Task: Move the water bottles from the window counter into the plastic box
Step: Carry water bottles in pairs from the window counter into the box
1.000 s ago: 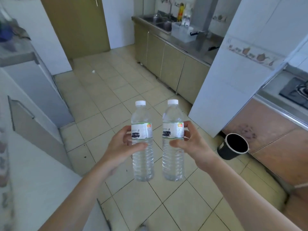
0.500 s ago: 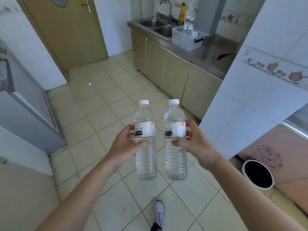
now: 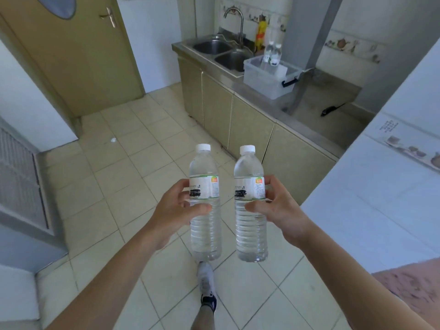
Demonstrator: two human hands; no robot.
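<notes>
My left hand (image 3: 175,209) grips a clear water bottle (image 3: 205,232) with a white cap, held upright at chest height. My right hand (image 3: 279,210) grips a second, identical water bottle (image 3: 251,234) beside it; the two bottles are a little apart. Ahead on the steel counter stands the clear plastic box (image 3: 266,81) with a blue latch. Two more water bottles (image 3: 272,54) stand upright inside it at its far side.
A double sink (image 3: 221,52) with a tall tap lies left of the box. Beige cabinets (image 3: 250,129) run under the counter. A white tiled wall (image 3: 381,191) juts in at right. A black knife (image 3: 329,110) lies on the counter. My foot (image 3: 206,279) is on the tiled floor.
The view has swung and advanced toward the sink counter; the plastic box is now larger and nearer. Both hands still hold their bottles the same way. The black bin has left view.
</notes>
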